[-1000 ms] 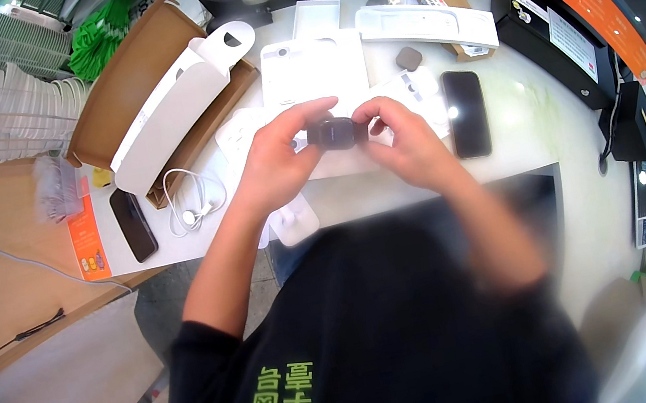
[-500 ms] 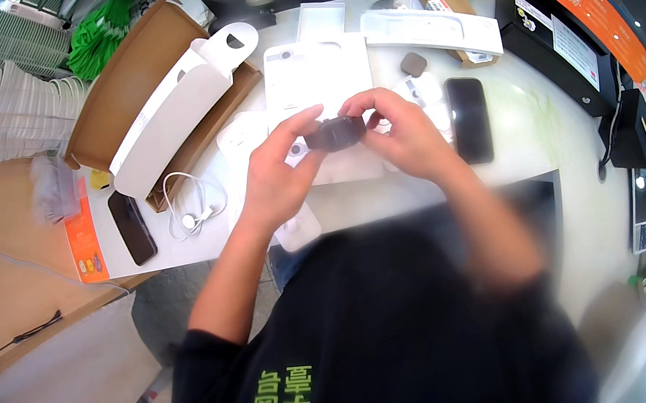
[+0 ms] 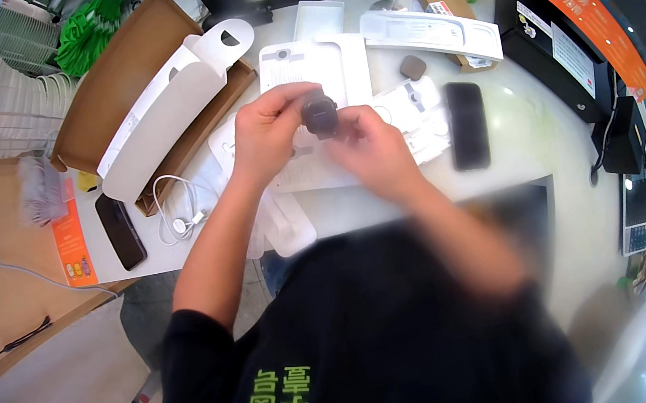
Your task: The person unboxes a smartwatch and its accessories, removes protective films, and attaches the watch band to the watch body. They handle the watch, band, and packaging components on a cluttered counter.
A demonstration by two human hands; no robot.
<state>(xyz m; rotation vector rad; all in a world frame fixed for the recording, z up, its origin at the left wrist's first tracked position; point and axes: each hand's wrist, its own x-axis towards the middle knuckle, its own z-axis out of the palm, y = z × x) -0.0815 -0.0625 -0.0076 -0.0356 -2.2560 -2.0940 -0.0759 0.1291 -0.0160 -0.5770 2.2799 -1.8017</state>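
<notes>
A dark smartwatch [image 3: 319, 117] is held above the white papers near the middle of the table. My left hand [image 3: 267, 132] grips it from the left, thumb and fingers closed about its edge. From the lower right my right hand [image 3: 376, 148] pinches at the watch's lower side; its fingertips are partly hidden. Below the hands lie printed white leaflets [image 3: 297, 173] and a white card sleeve [image 3: 418, 104]. Behind them is an open white tray [image 3: 356, 68]. A brown rounded-square piece [image 3: 412, 67] rests to the right.
An opened brown carton [image 3: 126, 72] with a long white box [image 3: 162, 109] stands at left. Near it are a coiled white charging cable [image 3: 183, 225] and a black phone [image 3: 120, 231]. Another phone [image 3: 466, 124] lies right of my hands. A long white tray [image 3: 431, 30] sits behind.
The watch has turned from lying sideways to more upright and moved slightly left. My right hand has come down and left, to its lower side. The view has shifted slightly.
</notes>
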